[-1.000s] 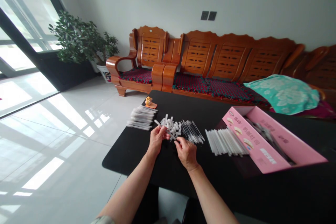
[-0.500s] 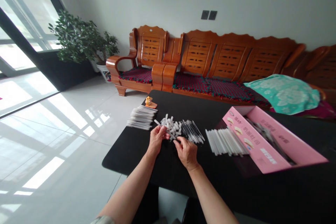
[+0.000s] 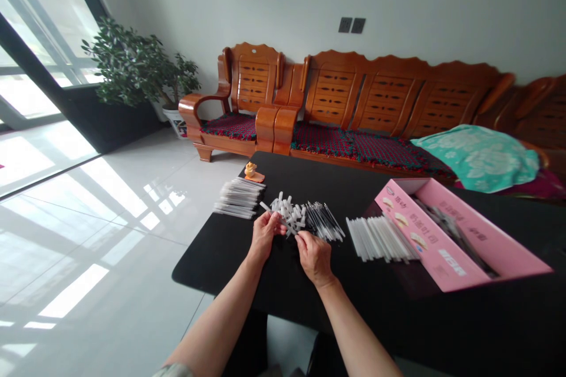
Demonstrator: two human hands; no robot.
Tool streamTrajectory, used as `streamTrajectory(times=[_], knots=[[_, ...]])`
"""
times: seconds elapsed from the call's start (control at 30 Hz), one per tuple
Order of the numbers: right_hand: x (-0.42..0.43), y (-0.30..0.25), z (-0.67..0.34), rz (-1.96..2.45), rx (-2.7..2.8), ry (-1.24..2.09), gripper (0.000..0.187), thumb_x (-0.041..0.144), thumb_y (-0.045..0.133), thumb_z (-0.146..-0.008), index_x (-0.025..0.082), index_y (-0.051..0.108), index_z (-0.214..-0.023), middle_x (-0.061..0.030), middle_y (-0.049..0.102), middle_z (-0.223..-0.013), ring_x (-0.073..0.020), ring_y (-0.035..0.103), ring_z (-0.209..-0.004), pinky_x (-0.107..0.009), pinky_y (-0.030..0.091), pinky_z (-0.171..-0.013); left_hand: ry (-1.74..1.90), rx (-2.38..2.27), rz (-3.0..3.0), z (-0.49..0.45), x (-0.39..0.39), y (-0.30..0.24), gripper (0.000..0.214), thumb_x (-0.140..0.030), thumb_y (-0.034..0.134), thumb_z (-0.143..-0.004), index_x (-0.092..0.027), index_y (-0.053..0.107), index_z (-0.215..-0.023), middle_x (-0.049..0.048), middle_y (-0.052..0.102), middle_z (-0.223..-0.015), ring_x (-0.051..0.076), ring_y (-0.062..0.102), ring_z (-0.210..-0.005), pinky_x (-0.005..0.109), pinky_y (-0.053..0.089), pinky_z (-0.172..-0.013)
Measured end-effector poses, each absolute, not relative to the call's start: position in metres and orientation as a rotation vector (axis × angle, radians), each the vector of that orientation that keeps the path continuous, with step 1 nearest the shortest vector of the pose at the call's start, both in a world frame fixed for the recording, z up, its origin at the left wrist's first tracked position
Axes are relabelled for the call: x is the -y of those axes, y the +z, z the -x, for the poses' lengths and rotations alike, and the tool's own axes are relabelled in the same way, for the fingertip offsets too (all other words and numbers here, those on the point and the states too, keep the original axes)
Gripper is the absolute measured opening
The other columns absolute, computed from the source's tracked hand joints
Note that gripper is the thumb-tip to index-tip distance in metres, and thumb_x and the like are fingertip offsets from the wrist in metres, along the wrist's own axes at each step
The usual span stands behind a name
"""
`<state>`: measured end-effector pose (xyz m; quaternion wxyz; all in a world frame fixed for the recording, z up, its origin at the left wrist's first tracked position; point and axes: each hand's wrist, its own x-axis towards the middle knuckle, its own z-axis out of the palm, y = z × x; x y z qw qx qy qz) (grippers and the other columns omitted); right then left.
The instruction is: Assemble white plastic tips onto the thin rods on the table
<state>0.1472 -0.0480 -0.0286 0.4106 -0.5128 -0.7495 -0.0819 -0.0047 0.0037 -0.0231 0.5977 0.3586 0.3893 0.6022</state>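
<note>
The left hand grips a slim white plastic tube, light and stiff, best held along its shaft. The right hand pinches its other end, above a loose pile of white plastic pieces on the black tabletop.

**Black desk spread with small plastic parts**
Near the far corner, a small orange figurine sits on an orange mat. Across the desk lie clear tubes, white plastic pieces, dark-tipped sticks, white tubes and, toward the right edge, a pink cardboard box.
</note>
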Motion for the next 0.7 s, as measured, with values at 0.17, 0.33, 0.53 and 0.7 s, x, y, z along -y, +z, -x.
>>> streamTrajectory(times=[0.17, 0.33, 0.53, 0.7], knots=[[0.0474, -0.0303, -0.1476, 1.353, 1.842, -0.194, 0.024, 0.033, 0.051, -0.096, 0.015, 0.067, -0.096, -0.0029, 0.069, -0.068, -0.0132, 0.061, -0.054, -0.024, 0.037, -0.057, 1.404, -0.896, -0.828, 0.0048, -0.0044, -0.0248, 0.039, -0.05, 0.074, -0.073, -0.014, 0.062, -0.079, -0.0007, 0.064, -0.061, 0.011, 0.058, -0.049, 0.022, 0.049, -0.052], [0.0477, -0.0294, -0.1472, 1.314, 1.893, -0.208, 0.024, 0.025, 0.047, -0.098, 0.017, 0.066, -0.087, -0.0029, 0.068, -0.065, -0.013, 0.062, -0.056, -0.022, 0.037, -0.059, 1.397, -0.907, -0.834, 0.005, -0.0043, -0.0251, 0.041, -0.053, 0.075, -0.072, -0.014, 0.062, -0.079, -0.0003, 0.064, -0.061, 0.011, 0.058, -0.048, 0.022, 0.049, -0.051], [0.0483, -0.0284, -0.1471, 1.35, 1.868, -0.162, 0.027, 0.036, 0.049, -0.097, 0.016, 0.067, -0.095, -0.0033, 0.069, -0.066, -0.013, 0.061, -0.053, -0.023, 0.037, -0.056, 1.406, -0.897, -0.827, 0.0053, -0.004, -0.0249, 0.04, -0.052, 0.075, -0.072, -0.014, 0.062, -0.079, -0.001, 0.064, -0.06, 0.011, 0.058, -0.048, 0.022, 0.049, -0.051], [0.0481, -0.0288, -0.1474, 1.317, 1.879, -0.151, 0.029, 0.029, 0.044, -0.099, 0.017, 0.067, -0.086, -0.0033, 0.068, -0.064, -0.013, 0.062, -0.054, -0.023, 0.036, -0.057, 1.399, -0.884, -0.837, 0.0055, -0.004, -0.0256, 0.04, -0.051, 0.074, -0.073, -0.014, 0.062, -0.079, -0.0004, 0.064, -0.06, 0.01, 0.058, -0.049, 0.022, 0.048, -0.051]])
